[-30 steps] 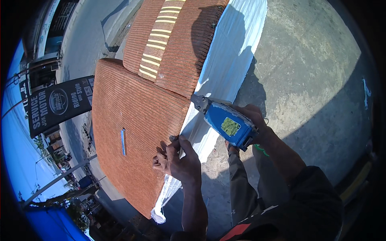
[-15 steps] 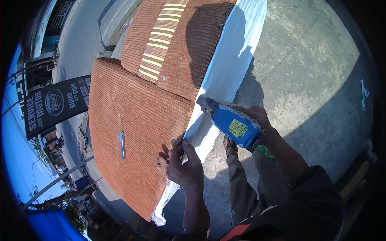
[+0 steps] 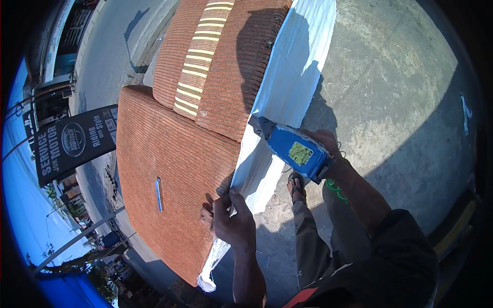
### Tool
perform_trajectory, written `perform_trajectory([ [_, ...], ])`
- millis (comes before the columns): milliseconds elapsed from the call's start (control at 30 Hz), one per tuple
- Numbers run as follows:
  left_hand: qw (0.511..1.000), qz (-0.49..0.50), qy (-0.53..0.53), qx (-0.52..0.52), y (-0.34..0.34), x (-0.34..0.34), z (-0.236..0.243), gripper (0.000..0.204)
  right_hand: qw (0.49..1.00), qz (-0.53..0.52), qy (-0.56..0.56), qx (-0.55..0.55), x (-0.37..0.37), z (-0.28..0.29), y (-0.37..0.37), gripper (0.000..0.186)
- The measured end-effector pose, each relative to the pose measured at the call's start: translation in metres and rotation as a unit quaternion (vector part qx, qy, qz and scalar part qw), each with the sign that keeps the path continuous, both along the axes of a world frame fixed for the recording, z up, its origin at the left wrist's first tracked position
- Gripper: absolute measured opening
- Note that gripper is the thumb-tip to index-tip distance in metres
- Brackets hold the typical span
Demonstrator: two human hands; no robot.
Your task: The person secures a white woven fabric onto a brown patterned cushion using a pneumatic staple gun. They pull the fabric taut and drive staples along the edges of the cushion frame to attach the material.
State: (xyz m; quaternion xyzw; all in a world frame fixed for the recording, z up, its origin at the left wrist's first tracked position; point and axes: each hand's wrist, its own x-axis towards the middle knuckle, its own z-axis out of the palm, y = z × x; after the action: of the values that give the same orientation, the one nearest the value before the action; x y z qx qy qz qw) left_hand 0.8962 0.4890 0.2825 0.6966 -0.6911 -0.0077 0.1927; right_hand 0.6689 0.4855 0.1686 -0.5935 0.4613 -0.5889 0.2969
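My right hand (image 3: 328,150) grips a blue staple gun (image 3: 287,146), its dark nose at the edge where a white woven sheet (image 3: 300,66) meets the brown ribbed upholstery (image 3: 174,138). Whether the nose touches the sheet, I cannot tell. Nearer to me, my left hand (image 3: 233,223) is closed at the same edge, its thumb pressing on the sheet's border and its other fingers over the upholstery. The sheet hangs down beyond the edge, with a crumpled end (image 3: 206,282) at the near corner. A slim blue strip (image 3: 158,195) lies on the brown surface.
A yellow-striped band (image 3: 197,64) crosses the farther brown section. My sandalled foot (image 3: 296,189) stands on concrete (image 3: 390,77) beside the furniture. A road (image 3: 110,46) and a dark banner (image 3: 74,141) lie to the left.
The whole view has shifted slightly. The staple gun's nose has moved a little farther up the edge, away from my left hand. My left hand keeps its place on the border.
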Motion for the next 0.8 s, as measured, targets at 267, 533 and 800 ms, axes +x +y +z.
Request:
perform_trajectory([
  [267, 1.0, 0.007, 0.007, 0.015, 0.001, -0.001, 0.0, 0.015, 1.0, -0.016, -0.001, -0.02, -0.011, -0.008, -0.008, 0.071],
  [533, 1.0, -0.004, -0.02, -0.008, 0.0, 0.001, -0.002, 0.019, 1.0, 0.007, -0.007, 0.01, -0.029, -0.005, -0.02, 0.062],
  [800, 1.0, -0.005, -0.006, -0.006, 0.0, 0.006, -0.008, 0.022, 0.997, -0.048, 0.063, 0.017, -0.04, -0.02, -0.029, 0.058],
])
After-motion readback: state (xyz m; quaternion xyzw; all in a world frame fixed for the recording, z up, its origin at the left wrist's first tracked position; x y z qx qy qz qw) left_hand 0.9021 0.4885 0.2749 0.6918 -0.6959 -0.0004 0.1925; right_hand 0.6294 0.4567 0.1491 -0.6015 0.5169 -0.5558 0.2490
